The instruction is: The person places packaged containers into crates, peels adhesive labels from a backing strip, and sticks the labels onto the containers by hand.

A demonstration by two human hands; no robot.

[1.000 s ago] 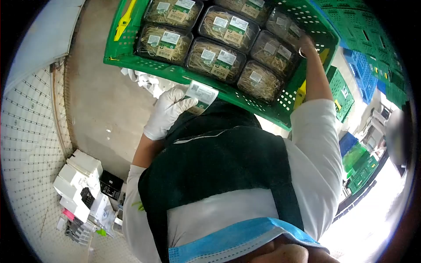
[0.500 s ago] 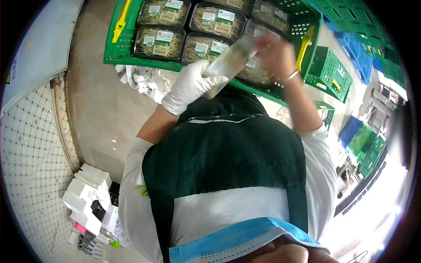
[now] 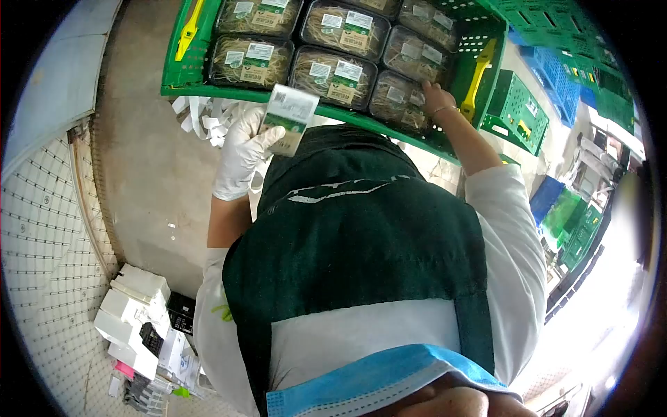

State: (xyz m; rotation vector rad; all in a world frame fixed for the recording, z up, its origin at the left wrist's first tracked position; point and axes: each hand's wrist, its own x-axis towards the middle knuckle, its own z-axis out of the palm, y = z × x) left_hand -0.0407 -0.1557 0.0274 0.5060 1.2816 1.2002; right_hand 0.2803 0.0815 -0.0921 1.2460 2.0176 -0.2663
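My gloved left hand [image 3: 243,149] pinches a stack of printed labels [image 3: 290,118] in front of the crate's near wall. My bare right hand [image 3: 438,101] reaches over the near right corner of the green crate [image 3: 236,92], its fingers at the lid of a clear-lidded black tray [image 3: 397,101]; whether they hold a label is too small to tell. Several such trays of pale sprouts stand in rows in the crate. The front middle tray [image 3: 330,78] and the front left tray [image 3: 250,62] each bear a white label and a green-and-tan label.
White paper strips [image 3: 201,119] hang below the crate's left side. More green crates [image 3: 517,115] and blue crates [image 3: 552,76] stand at the right. Yellow handles [image 3: 479,80] sit at the crate's ends. White boxes [image 3: 132,313] are at the lower left.
My right hand has moved from my left hand's labels down to the front right tray. My left hand has drawn back leftward, still with the labels.
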